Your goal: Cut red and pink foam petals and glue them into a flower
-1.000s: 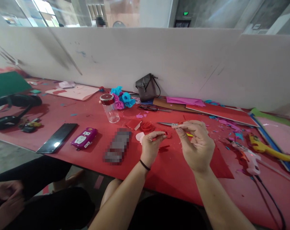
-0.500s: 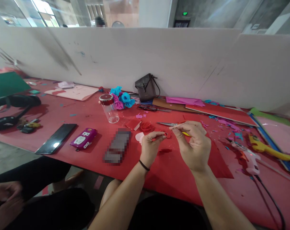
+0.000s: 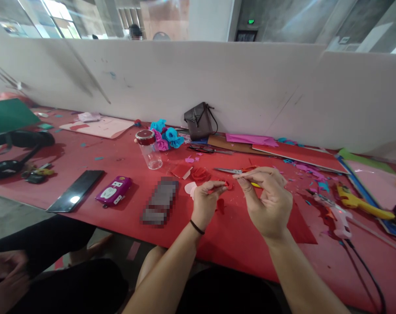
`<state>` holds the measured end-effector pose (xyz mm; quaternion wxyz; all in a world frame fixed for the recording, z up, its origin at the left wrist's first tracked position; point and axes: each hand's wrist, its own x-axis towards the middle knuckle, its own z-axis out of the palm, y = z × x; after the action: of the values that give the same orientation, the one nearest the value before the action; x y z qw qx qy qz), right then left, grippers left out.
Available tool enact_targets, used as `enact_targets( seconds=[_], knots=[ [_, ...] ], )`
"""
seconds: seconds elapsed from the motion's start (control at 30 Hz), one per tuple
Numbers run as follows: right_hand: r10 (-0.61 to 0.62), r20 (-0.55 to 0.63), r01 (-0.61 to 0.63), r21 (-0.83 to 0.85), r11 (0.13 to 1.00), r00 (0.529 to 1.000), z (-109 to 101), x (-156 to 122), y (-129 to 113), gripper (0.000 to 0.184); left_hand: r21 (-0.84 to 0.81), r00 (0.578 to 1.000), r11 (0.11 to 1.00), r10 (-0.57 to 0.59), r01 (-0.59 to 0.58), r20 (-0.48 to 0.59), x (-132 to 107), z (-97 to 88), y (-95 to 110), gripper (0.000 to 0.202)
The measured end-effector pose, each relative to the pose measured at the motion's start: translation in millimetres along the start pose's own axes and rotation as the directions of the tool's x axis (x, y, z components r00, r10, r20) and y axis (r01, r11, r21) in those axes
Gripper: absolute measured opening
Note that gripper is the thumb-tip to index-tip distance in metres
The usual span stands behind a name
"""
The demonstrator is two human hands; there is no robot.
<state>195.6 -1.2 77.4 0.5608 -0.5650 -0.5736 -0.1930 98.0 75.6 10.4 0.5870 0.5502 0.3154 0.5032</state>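
Note:
My left hand (image 3: 206, 198) is closed in a pinch on a small piece of red paper (image 3: 229, 185) that shows past its fingertips. To the right of it, my right hand (image 3: 266, 198) has thumb and forefinger pressed together; whatever lies between them is too small to make out. The two sets of fingertips are a short gap apart, above the red table. Scissors (image 3: 228, 170) lie just behind my hands, their handles partly hidden by my right hand. Crumpled red paper (image 3: 200, 174) and a pale pink cut piece (image 3: 190, 188) rest beside my left hand.
On the left are a phone (image 3: 160, 201), a purple case (image 3: 114, 190) and a glass jar (image 3: 151, 150). Paper flowers (image 3: 168, 136) and a dark bag (image 3: 198, 121) stand behind. A glue gun (image 3: 338, 218) with a cord lies right. A person's hands (image 3: 8, 272) are at lower left.
My two hands have drawn slightly apart, the right one moving a little to the right. The red paper at my left fingertips has turned slightly. Everything on the table stays put.

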Motion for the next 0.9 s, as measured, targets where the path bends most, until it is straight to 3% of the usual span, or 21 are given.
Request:
enact_targets(
  seconds=[0.27,0.5,0.9],
  knots=[
    [0.020,0.024,-0.020,-0.028,0.999,1.000,-0.4,-3.3,3.4,0.006,-0.013,0.999,1.000,0.011,-0.011,0.040,-2.2,1.8,0.7,0.008],
    [-0.037,0.046,0.042,-0.117,0.992,0.998,-4.3,-0.8,1.1,0.010,0.026,0.998,0.999,0.030,-0.032,0.052,-2.0,2.8,0.7,0.008],
    [0.021,0.104,-0.009,-0.118,0.993,0.994,-3.8,-4.2,1.5,0.012,-0.013,0.999,1.000,0.004,-0.004,0.032,-3.4,3.2,0.5,0.006]
  ],
)
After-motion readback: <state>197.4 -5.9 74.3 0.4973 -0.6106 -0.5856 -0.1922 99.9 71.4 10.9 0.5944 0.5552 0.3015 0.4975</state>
